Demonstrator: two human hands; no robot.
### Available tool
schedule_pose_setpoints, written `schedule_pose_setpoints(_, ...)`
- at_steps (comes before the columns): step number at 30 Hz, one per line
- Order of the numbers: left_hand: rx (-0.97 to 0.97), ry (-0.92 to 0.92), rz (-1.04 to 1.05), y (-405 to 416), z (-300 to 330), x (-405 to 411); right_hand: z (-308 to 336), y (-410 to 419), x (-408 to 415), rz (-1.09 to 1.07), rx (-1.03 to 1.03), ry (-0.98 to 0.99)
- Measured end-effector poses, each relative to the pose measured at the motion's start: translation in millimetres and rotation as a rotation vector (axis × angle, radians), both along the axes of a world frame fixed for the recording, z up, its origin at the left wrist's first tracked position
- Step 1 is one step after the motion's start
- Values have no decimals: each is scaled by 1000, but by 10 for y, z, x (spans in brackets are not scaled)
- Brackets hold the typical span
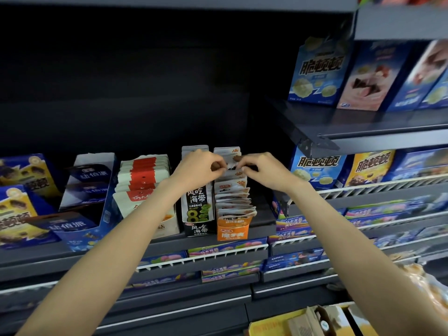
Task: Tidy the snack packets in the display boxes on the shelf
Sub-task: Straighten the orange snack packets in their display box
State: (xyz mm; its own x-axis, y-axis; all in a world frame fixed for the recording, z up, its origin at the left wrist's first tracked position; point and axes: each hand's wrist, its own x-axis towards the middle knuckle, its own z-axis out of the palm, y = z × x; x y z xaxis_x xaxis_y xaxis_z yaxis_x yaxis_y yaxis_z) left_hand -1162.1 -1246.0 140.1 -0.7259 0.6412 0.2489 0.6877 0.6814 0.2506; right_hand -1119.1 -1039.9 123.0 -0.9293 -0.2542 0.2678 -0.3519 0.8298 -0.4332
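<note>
An orange display box [232, 230] stands on the dark shelf, packed with a row of white and orange snack packets [234, 202]. To its left stands a black and white seaweed box [197, 212], holding packets of its own. My left hand [197, 169] and my right hand [263, 168] both reach to the back of the orange box. Each pinches the top edge of one rear packet [231, 164], left hand on its left side, right hand on its right.
A white and red packet box [143, 187] and blue boxes [84, 187] stand further left. Blue biscuit cartons [320, 71] fill the shelves at right. Lower shelves with wire rails [201, 259] hold more packets. An open cardboard carton [312, 321] lies at the bottom right.
</note>
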Motion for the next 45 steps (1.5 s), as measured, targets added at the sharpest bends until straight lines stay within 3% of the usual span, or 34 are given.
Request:
schedule_pose_setpoints(4, -60, -76, -27, 21, 25, -127, 142, -69, -122, -47, -10, -104)
schedule_pose_setpoints(10, -119, -50, 0, 64, 115, -325, 201, -187, -150, -126, 131, -2)
schedule_pose_setpoints(16, -131, -81, -29, 24, 48, -348, 281, -100, 80, -84, -103, -55)
schedule_pose_setpoints(20, -124, -82, -40, -8, 53, -356, 389, -126, 251, -171, -292, 124)
schedule_pose_setpoints(25, -144, -64, -79, -70, 30, -283, 475, -179, 430, -272, -267, 462)
schedule_pose_setpoints(28, -140, -48, -84, -97, 13, -271, 471, -179, 457, -309, -251, 565)
schedule_pose_setpoints(45, 258, -4, -14, -200, -42, -104, 312, -241, 392, -368, -276, 553)
